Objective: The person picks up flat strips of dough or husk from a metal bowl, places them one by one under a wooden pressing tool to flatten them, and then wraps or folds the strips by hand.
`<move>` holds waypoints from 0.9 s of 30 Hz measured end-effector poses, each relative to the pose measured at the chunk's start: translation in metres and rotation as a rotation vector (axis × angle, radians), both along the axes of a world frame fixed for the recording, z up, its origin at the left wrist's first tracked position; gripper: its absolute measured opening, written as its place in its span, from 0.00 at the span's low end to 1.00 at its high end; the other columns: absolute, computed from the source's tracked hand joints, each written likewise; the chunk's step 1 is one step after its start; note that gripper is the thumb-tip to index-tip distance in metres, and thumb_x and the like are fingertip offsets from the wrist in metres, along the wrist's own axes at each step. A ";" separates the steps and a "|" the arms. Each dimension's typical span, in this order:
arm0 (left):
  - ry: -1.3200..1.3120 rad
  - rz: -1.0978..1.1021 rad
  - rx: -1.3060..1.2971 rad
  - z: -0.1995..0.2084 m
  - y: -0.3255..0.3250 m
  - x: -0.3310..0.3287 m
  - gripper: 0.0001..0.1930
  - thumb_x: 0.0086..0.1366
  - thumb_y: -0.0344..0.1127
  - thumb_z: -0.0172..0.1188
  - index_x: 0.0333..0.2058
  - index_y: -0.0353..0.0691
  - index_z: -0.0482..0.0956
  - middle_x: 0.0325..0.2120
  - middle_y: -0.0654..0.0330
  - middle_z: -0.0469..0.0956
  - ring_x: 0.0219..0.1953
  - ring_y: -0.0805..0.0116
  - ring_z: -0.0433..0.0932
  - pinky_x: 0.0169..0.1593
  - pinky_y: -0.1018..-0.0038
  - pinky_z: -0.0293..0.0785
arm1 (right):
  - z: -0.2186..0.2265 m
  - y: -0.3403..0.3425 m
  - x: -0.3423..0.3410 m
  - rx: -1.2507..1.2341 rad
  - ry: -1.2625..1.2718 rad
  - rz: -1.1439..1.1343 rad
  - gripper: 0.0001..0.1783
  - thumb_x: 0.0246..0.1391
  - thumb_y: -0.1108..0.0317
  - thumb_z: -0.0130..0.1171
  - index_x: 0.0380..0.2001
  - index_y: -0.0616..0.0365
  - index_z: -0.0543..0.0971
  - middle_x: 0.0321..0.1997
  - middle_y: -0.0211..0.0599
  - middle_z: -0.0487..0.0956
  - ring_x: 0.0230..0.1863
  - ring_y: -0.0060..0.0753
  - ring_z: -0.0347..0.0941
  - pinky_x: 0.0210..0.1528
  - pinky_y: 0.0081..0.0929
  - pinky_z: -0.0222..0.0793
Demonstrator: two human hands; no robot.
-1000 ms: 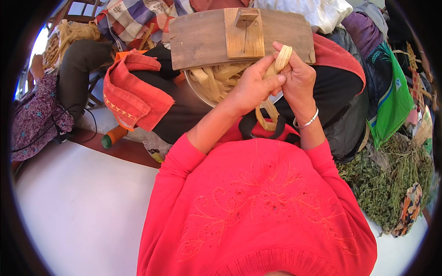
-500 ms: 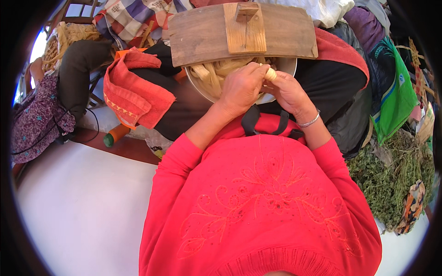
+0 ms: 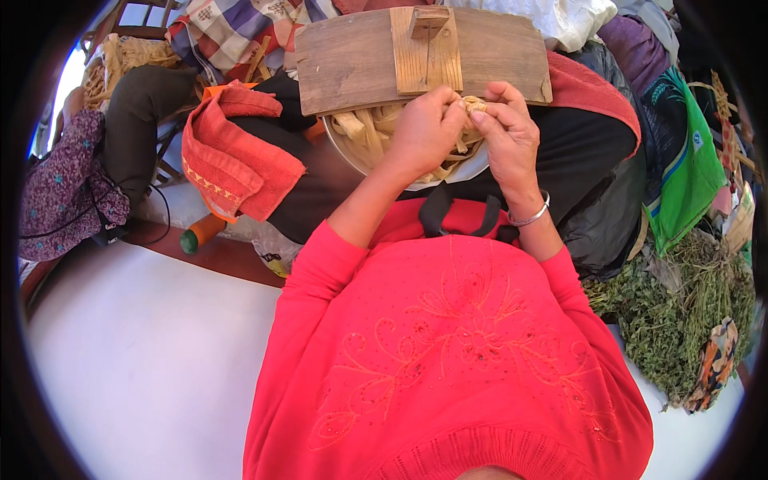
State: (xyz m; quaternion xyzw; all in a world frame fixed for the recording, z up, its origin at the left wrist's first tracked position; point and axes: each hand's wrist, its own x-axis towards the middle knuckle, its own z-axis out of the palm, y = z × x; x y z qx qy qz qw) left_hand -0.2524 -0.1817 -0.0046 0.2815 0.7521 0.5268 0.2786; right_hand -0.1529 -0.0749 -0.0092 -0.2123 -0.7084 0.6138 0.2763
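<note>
My left hand [image 3: 428,132] and my right hand [image 3: 510,136] meet over a pale metal bowl [image 3: 478,166] between my legs. Pinched between their fingertips is a small twisted bundle of tan strip [image 3: 474,104]. The left fingers are curled in, and the thumb side presses on the bundle. On the right, thumb and index finger grip it while the other fingers are raised. More flat tan strips [image 3: 364,132] lie loosely in the bowl. A curved wooden board with a block handle [image 3: 344,68] covers the bowl's far part.
A red towel [image 3: 240,164] drapes over my left knee, and another red cloth [image 3: 592,92] is at the right. Dried green herbs [image 3: 672,312] and a green bag [image 3: 688,168] lie on the right. Someone in purple patterned clothing [image 3: 68,188] sits at the far left.
My hands have shifted slightly and drawn a little apart. The right fingers have lifted and opened out around the bundle, which was tightly wrapped before and now looks looser.
</note>
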 end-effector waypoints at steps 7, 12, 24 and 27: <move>-0.575 -0.081 0.072 -0.010 -0.058 -0.005 0.13 0.67 0.40 0.54 0.32 0.35 0.75 0.22 0.73 0.69 0.23 0.83 0.64 0.29 0.84 0.63 | -0.004 0.000 0.009 -0.435 0.171 -0.024 0.04 0.51 0.79 0.59 0.31 0.66 0.81 0.49 0.33 0.71 0.47 0.23 0.67 0.50 0.19 0.63; 0.068 -0.146 -0.051 0.018 -0.067 -0.010 0.08 0.64 0.35 0.57 0.33 0.36 0.76 0.19 0.63 0.72 0.22 0.73 0.70 0.29 0.78 0.66 | 0.003 0.012 0.011 -0.428 -0.024 0.026 0.21 0.55 0.73 0.58 0.53 0.62 0.71 0.48 0.31 0.72 0.47 0.24 0.68 0.54 0.22 0.63; -0.033 -0.187 -0.019 0.016 -0.050 -0.028 0.09 0.64 0.34 0.57 0.35 0.34 0.75 0.21 0.64 0.71 0.28 0.79 0.68 0.33 0.79 0.67 | 0.057 0.038 -0.008 0.028 -0.615 0.628 0.09 0.56 0.68 0.57 0.36 0.64 0.78 0.24 0.28 0.74 0.24 0.16 0.68 0.29 0.17 0.66; -0.053 -0.341 -0.122 0.025 -0.056 -0.030 0.10 0.65 0.35 0.56 0.35 0.33 0.77 0.21 0.66 0.70 0.29 0.81 0.66 0.33 0.80 0.66 | 0.060 0.041 -0.005 -0.038 -0.658 0.633 0.09 0.57 0.69 0.56 0.25 0.63 0.77 0.16 0.21 0.68 0.14 0.11 0.60 0.17 0.13 0.57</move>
